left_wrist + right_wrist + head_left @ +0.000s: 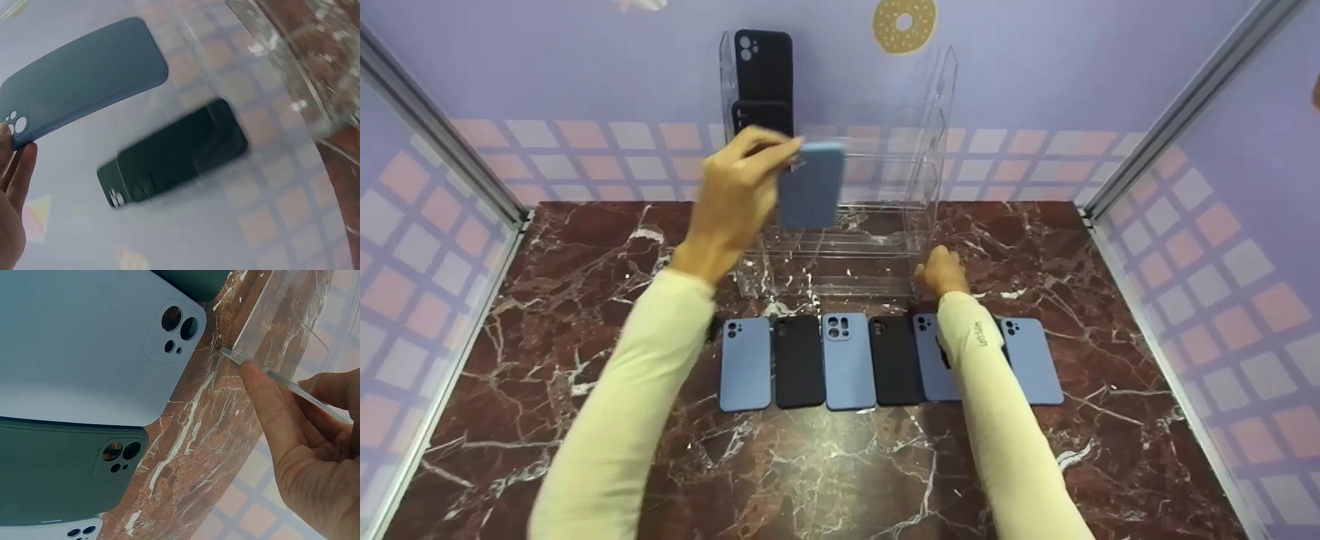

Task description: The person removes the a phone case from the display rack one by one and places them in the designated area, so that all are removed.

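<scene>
My left hand [739, 187] pinches a blue phone case [814, 187] by its camera end, thumb and fingers at the corner, holding it up in front of a clear tiered display rack [877, 244]. In the left wrist view the case [84, 79] shows its camera holes beside the fingertips. Two black phone cases [765, 64] stand one before the other at the rack's left side. Low at the rack's right side, my right hand [941, 271] grips the edge of the clear side panel [281, 379] between thumb and fingers.
A row of blue and black phone cases, including a blue one [745, 367] and a black one [799, 364], lies on the dark red marbled table [840, 472] before the rack. My right sleeve [997, 405] covers part of the row. A tiled-pattern wall [1020, 112] stands behind.
</scene>
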`<state>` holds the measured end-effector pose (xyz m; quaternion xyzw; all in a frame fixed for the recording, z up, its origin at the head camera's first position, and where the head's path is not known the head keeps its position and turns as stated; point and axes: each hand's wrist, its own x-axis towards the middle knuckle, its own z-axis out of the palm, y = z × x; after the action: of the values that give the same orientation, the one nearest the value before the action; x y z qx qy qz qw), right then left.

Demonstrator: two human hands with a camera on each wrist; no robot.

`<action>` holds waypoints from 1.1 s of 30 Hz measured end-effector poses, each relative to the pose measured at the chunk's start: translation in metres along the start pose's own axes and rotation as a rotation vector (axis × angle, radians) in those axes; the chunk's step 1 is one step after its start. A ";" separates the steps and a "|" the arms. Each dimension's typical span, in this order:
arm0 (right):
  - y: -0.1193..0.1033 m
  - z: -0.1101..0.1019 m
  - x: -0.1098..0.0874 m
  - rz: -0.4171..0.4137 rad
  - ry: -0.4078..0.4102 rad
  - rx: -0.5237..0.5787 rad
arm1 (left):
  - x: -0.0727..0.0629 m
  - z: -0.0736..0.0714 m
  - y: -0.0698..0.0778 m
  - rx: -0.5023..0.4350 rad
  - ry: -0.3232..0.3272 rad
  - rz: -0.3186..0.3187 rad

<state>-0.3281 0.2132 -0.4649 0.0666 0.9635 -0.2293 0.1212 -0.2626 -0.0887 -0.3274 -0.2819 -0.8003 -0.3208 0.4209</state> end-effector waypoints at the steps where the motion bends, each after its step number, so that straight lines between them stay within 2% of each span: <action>1: 0.001 -0.002 0.000 0.001 0.003 -0.001 | -0.008 -0.007 -0.002 -0.001 -0.003 -0.012; 4: 0.002 -0.005 0.000 -0.002 0.003 -0.008 | -0.032 -0.029 -0.011 0.026 -0.015 -0.065; 8: 0.004 -0.005 0.000 -0.004 -0.001 -0.021 | -0.068 -0.053 -0.029 0.061 -0.064 -0.200; 11: 0.006 -0.004 0.001 -0.006 0.005 -0.023 | -0.094 -0.068 -0.046 0.075 -0.139 -0.332; 16: 0.008 -0.004 0.002 0.004 0.007 -0.023 | -0.134 -0.086 -0.071 0.093 -0.304 -0.538; 19: 0.008 -0.004 0.002 0.004 0.002 -0.026 | -0.153 -0.091 -0.083 0.091 -0.419 -0.652; 23: 0.006 -0.003 0.001 -0.007 0.007 -0.031 | -0.173 -0.091 -0.097 0.088 -0.558 -0.747; 26: 0.004 -0.002 0.000 -0.012 0.011 -0.031 | -0.184 -0.088 -0.103 0.081 -0.612 -0.763; 30: 0.002 -0.001 -0.002 -0.017 0.010 -0.021 | -0.197 -0.079 -0.107 0.075 -0.643 -0.764; 33: 0.000 -0.001 -0.003 -0.019 0.013 -0.011 | -0.204 -0.071 -0.107 0.058 -0.670 -0.789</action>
<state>-0.3252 0.2130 -0.4634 0.0581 0.9661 -0.2249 0.1130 -0.2055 -0.2475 -0.5005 -0.0344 -0.9451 -0.3251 -0.0036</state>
